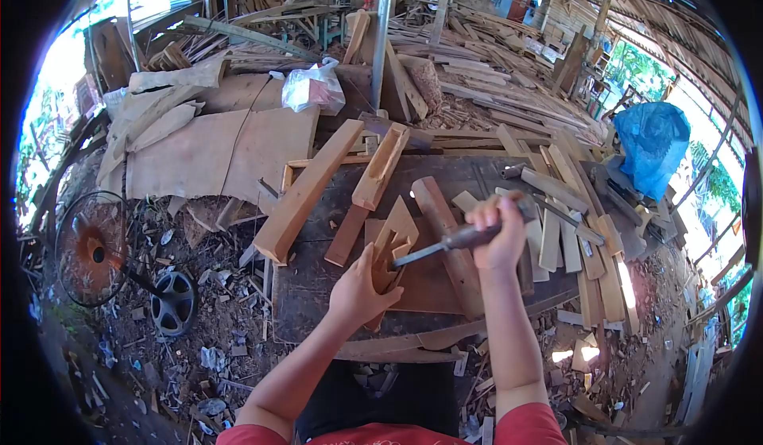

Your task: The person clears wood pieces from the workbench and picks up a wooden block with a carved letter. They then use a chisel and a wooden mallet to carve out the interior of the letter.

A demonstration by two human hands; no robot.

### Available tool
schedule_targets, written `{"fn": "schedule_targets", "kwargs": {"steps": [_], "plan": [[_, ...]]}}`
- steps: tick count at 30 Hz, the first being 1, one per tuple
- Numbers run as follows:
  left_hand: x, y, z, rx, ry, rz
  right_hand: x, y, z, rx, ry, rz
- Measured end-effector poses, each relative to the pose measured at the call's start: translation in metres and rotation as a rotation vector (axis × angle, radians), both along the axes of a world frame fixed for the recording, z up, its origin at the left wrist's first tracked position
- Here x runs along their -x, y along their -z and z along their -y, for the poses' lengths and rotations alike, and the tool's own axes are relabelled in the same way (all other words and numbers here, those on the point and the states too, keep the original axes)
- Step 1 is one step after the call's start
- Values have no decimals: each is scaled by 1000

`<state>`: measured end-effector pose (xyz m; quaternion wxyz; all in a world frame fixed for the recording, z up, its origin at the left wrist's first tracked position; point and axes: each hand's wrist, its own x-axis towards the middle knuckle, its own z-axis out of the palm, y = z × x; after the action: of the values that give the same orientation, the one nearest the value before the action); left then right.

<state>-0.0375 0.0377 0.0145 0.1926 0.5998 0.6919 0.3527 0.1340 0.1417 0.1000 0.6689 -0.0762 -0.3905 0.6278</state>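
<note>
Evidently, from my remote seat, I judge the step to be paring a recess: my right hand (501, 234) grips a chisel (445, 244) by its handle, blade angled into the notch of a pointed wooden piece (400, 221) over the tabletop (306, 302). My left hand (364, 292) clasps that piece, thumb close to the blade. A reddish bar (442, 216) lies just to the right. The next move, I'd say, calls for a short, controlled push, left hand bracing firmly, thumb clear of the edge.

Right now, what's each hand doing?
Left hand: closed around the notched wood.
Right hand: closed on the chisel handle, blade pointing at that wood.
</note>
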Motion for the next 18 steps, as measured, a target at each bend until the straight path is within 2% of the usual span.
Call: {"fn": "schedule_targets", "kwargs": {"steps": [4, 11, 18], "plan": [[0, -7, 0, 69, -4, 37, -23, 23, -10, 41, 94, 35], [3, -7, 0, 57, 16, 57, -26, 27, 3, 24, 166, 34], [7, 5, -10, 32, 127, 74, -27, -3, 9, 38, 299, 19]]}}
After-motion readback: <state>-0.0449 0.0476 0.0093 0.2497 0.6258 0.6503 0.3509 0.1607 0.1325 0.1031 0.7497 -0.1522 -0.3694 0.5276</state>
